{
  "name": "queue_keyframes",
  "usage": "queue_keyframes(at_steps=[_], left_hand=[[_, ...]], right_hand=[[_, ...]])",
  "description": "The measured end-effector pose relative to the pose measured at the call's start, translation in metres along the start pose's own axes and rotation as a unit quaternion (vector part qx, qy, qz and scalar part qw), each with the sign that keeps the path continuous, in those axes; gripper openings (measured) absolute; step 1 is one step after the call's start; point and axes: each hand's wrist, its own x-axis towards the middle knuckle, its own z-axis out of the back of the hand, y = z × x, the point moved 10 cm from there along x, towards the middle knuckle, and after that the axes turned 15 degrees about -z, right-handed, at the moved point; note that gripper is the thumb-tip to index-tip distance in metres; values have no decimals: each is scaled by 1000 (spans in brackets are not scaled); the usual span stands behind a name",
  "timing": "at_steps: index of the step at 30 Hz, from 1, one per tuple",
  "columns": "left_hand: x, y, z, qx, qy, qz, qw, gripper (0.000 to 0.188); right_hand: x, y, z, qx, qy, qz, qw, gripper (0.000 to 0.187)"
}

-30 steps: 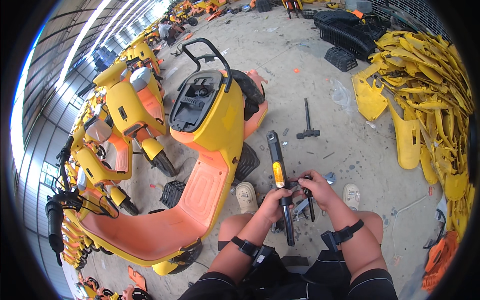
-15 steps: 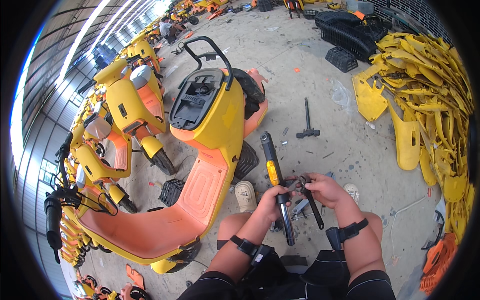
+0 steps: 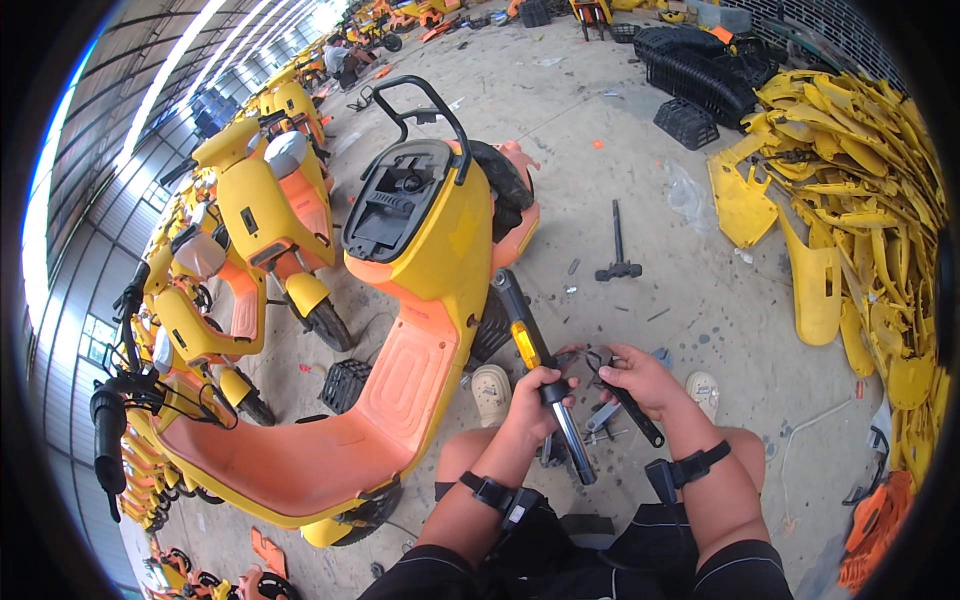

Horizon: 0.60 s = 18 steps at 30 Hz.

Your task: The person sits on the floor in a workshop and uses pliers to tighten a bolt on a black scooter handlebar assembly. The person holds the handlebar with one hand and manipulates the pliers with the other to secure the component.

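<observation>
- The left hand (image 3: 537,402) is wrapped round the fork leg (image 3: 541,356) near the collar where black tube meets chrome tube (image 3: 572,438); if that bright lower part is oily, which I cannot tell, the leg could slide down through the fingers.
- The right hand (image 3: 645,382), just right of that hold, has its fingers closed on a black wrench (image 3: 633,410); they hide much of its head, so I cannot tell whether it is seated on anything. A poor seat would likely let it slip and knock the knuckles.
- Between the two hands the fingers sit close together, so a sudden turn of either tool or leg could pinch them.
- Above the left hold, the long black end with its amber reflector (image 3: 524,345) tilts away to the left; being unsupported, it could twist the wrist or swing against the yellow scooter (image 3: 450,255).
- Below both hands lie loose metal parts (image 3: 603,420); anything dropped could get lost among them.
- On either side of the grip, farther out, are the left shoe (image 3: 491,395) and the right shoe (image 3: 703,393), both clog-like and soft-looking; a falling leg could hurt a foot.
- Well ahead of the grip, a T-shaped steering stem (image 3: 617,238) lies on the floor (image 3: 560,200), a trip hazard for anyone stepping forward.
</observation>
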Motion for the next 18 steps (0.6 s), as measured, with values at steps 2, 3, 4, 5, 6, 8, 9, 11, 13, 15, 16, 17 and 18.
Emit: queue_keyframes(at_steps=[2,3,4,5,6,8,9,11,13,15,16,17,18], left_hand=[[-1,-1,-2,-13,4,6,1000,61],[-1,-1,-2,-17,7,7,1000,61],[0,-1,-1,-21,10,9,1000,62],[0,0,-1,-25,12,11,1000,62],[1,-1,-1,-26,10,8,1000,63],[2,-2,-2,-26,6,2,1000,63],[3,-2,0,-26,1,0,1000,63],[5,-1,4,-28,-9,-2,1000,62],[5,-2,1,-44,-15,-3,999,57],[5,-4,2,-50,-25,-11,998,56],[6,-5,4,-48,-31,-18,998,57],[7,-6,6,-46,-36,-24,998,57],[7,-7,5,-49,-40,-27,998,56]], right_hand=[[0,3,-1,0,3,12,1000,54],[0,4,-2,2,7,19,1000,53],[0,5,-2,4,12,27,1000,52],[-1,6,-3,0,8,29,1000,52],[-4,8,-5,-4,5,31,1000,51],[-6,10,-6,-1,6,31,999,51],[-7,10,-6,5,10,30,999,51],[-9,11,-7,22,27,25,999,52],[-12,14,-11,41,53,16,998,52],[-12,14,-9,38,40,9,998,51],[-11,13,-8,37,33,5,999,50],[-9,13,-5,40,35,11,998,48],[-5,12,1,44,37,17,998,46]])
